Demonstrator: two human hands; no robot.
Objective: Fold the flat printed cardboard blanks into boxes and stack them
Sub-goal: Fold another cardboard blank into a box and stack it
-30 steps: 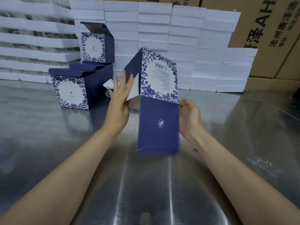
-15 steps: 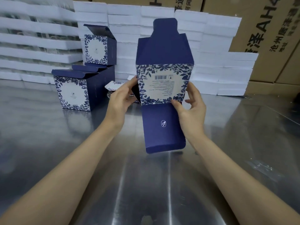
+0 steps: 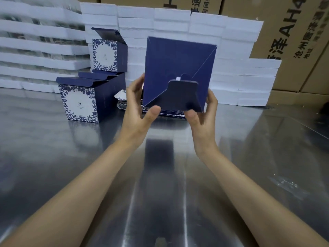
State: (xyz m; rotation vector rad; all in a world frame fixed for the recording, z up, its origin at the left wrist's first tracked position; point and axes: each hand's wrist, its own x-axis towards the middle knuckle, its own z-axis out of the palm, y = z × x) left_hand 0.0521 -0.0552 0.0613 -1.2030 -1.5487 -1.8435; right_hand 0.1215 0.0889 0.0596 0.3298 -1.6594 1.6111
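A navy box (image 3: 178, 65) is held up above the steel table, its dark bottom face turned toward me with the flaps partly folded in. My left hand (image 3: 138, 106) grips its left edge, thumb near the lower corner. My right hand (image 3: 203, 113) grips the right lower corner, thumb under the rounded bottom flap. Two folded boxes with blue floral fronts stand at the left: a large one (image 3: 80, 102) on the table and a smaller one (image 3: 106, 54) on top of it, both with lids open. A low pile of flat blanks (image 3: 128, 104) lies behind my hands, mostly hidden.
The steel table (image 3: 160, 175) spreads toward me. White foam trays (image 3: 231, 68) are stacked in a wall along the back. Brown shipping cartons (image 3: 293, 41) stand behind and to the right. A clear plastic scrap (image 3: 283, 184) lies on the table at right.
The box was opened from a flat blank and tipped so its bottom faces me. The long lower flap has been folded in, and both hands have shifted to the lower corners.
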